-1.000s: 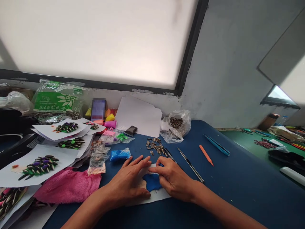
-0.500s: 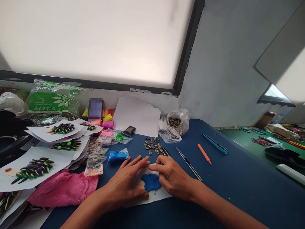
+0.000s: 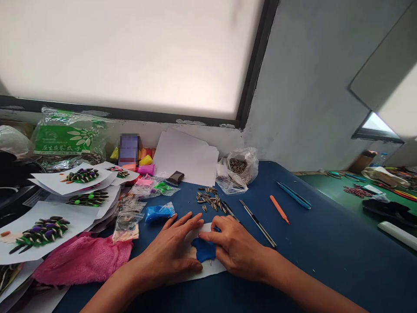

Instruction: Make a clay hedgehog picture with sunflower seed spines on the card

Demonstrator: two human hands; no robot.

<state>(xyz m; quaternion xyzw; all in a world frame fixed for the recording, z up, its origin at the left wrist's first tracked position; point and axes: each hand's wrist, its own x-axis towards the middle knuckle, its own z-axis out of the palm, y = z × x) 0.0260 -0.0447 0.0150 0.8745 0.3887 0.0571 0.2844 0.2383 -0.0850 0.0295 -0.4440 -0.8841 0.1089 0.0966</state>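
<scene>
- Left hand (image 3: 177, 245): spread wide upon white paper (image 3: 208, 271).
- Right hand (image 3: 236, 245): fingers curled (whether it holds something, I cannot tell).
- Blue clay (image 3: 204, 249): on the paper, between both hands.

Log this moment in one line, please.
left hand: on white paper | right hand: at blue patch | nearby: seeds, orange pen

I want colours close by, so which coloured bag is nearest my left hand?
The blue bag: it lies right by your left hand, while the green bag and peach bag sit farther off.
</scene>
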